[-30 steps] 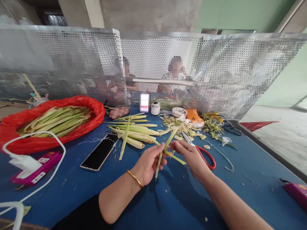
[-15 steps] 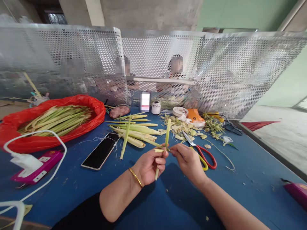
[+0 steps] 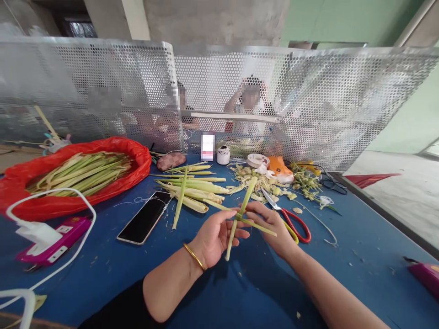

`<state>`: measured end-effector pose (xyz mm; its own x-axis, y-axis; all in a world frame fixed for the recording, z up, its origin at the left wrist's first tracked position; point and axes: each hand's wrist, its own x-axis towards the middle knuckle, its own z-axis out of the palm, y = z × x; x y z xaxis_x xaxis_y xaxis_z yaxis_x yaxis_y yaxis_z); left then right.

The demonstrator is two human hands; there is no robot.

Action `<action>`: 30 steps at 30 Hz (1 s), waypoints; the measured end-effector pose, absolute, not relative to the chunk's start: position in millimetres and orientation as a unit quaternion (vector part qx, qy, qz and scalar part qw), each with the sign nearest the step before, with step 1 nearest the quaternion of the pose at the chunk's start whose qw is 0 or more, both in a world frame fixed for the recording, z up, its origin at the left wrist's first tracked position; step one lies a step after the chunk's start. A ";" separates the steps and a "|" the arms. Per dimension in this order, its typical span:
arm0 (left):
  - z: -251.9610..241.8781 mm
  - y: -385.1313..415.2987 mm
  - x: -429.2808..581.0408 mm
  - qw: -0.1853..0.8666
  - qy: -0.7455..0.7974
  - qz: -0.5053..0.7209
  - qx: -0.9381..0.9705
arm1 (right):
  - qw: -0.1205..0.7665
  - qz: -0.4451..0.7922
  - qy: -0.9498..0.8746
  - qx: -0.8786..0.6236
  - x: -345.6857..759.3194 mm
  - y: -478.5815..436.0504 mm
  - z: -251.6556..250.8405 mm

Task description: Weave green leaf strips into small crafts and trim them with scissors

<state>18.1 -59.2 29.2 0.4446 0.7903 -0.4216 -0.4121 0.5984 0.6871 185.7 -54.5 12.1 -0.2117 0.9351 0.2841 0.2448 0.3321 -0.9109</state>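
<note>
Two pale green leaf strips [image 3: 245, 201] cross each other between my hands, above the blue table. My left hand [image 3: 216, 235], with a gold bangle at the wrist, pinches them at the crossing from the left. My right hand [image 3: 270, 224] holds the same crossing from the right, its fingers partly behind the strips. One strip end points away from me, one down toward me, and one to the right across my right hand. Beyond my left hand lies a pile of green husk leaves [image 3: 202, 184]. Red-handled scissors [image 3: 297, 224] rest beside my right hand.
At the left are a red bag [image 3: 140, 160] of long leaves, a phone [image 3: 146, 217] and a purple power strip [image 3: 73, 228] with a white cable. Husk scraps [image 3: 260, 183], tape [image 3: 258, 160] and an orange packet [image 3: 278, 165] lie behind. People sit beyond the perforated screen [image 3: 212, 73].
The strips have turned into an open cross, with one end now pointing right. My right hand has opened out around the crossing. A person behind the screen has raised both arms to the head.
</note>
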 end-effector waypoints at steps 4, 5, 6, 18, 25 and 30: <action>25.6 -62.1 21.5 0.796 0.394 0.339 0.310 | 0.480 0.475 -0.584 -0.451 187.6 -55.0 17.5; 24.3 -63.4 23.3 0.787 0.398 0.332 0.335 | 0.480 0.470 -0.583 -0.457 187.6 -55.2 17.5; 22.9 -64.7 25.2 0.774 0.406 0.326 0.361 | 0.480 0.457 -0.587 -0.465 187.4 -55.4 17.0; 15.5 -69.8 31.0 0.696 0.462 0.272 0.479 | 0.477 0.338 -0.583 -0.564 177.3 -60.1 4.3; 21.0 -61.7 28.5 0.719 0.421 0.403 0.379 | 0.540 0.462 -0.498 -0.497 186.4 -49.0 6.0; 26.7 -52.5 21.8 0.700 0.345 0.513 0.358 | 0.444 0.580 -0.467 -0.499 177.6 -54.8 3.5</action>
<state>21.8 -52.5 26.7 0.2365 0.9647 -0.1159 -0.4705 0.2180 0.8551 177.6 -54.8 3.5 -0.1076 0.9807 -0.1635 -0.0490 -0.1695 -0.9843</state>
